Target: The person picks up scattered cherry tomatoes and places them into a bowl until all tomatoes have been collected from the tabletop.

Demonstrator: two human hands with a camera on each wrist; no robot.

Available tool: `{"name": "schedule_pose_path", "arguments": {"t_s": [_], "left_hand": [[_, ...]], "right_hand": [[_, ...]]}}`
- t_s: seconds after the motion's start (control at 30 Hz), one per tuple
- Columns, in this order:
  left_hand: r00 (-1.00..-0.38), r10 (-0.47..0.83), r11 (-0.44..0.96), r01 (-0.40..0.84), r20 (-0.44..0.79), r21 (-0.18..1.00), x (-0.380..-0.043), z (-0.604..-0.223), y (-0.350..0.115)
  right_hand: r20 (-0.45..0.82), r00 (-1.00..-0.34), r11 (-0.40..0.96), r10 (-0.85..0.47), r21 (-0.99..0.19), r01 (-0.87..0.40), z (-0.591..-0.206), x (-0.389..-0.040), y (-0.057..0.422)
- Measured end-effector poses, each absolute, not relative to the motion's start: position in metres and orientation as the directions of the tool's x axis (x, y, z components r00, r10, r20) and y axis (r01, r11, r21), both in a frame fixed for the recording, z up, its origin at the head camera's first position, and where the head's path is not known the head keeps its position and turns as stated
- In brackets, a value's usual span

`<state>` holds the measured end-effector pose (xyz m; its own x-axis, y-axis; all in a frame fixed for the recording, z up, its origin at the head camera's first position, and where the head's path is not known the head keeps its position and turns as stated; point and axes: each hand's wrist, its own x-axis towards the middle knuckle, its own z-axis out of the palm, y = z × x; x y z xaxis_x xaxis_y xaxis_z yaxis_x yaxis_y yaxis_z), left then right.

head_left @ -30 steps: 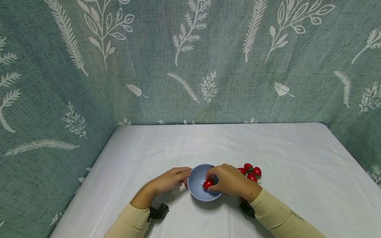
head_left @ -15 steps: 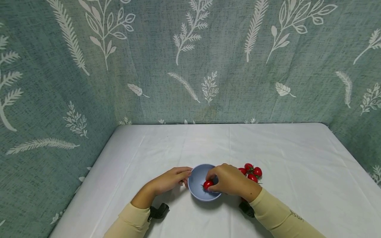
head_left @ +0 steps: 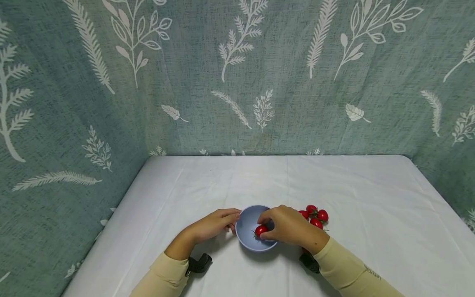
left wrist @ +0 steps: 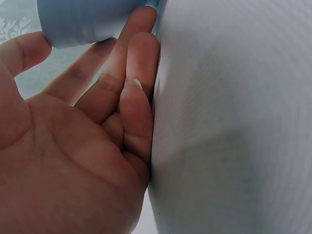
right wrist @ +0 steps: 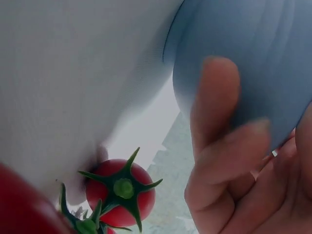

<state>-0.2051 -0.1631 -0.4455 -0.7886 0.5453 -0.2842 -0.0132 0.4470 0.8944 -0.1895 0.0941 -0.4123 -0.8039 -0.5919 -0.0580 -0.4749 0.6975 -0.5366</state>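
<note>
A small blue bowl (head_left: pixel 246 220) stands on the white-covered table. My left hand (head_left: pixel 211 226) holds it from the left, thumb at the rim and fingers against the outer wall. In the left wrist view the bowl (left wrist: pixel 87 22) fills the top, and the little finger rests along the tablecloth. My right hand (head_left: pixel 289 225) reaches over the bowl's right rim. Its thumb and index finger pinch a red cherry tomato (head_left: pixel 261 231) with a green calyx, low inside the bowl. The right wrist view hides that tomato behind the bowl's wall (right wrist: pixel 258 73).
Several cherry tomatoes (head_left: pixel 316 222) lie clustered on the tablecloth (head_left: pixel 363 198), right of the bowl and partly hidden by my right hand. Up close, one tomato (right wrist: pixel 122 187) shows its green calyx. A patterned green fabric (head_left: pixel 185 82) hangs behind and along the sides of the table.
The head view has shifted slightly. Both hands, the bowl and the pinched tomato keep their places relative to each other.
</note>
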Motion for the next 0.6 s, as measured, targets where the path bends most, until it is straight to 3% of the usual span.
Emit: {"name": "schedule_pose_path", "arguments": {"t_s": [0.6], "left_hand": [[-0.793,0.537,0.456,-0.015,-0.288,0.89,-0.204,-0.442,-0.162]], "right_hand": [[0.108,-0.853,0.68,-0.51,-0.557,-0.477,-0.406,-0.177,0.113]]}}
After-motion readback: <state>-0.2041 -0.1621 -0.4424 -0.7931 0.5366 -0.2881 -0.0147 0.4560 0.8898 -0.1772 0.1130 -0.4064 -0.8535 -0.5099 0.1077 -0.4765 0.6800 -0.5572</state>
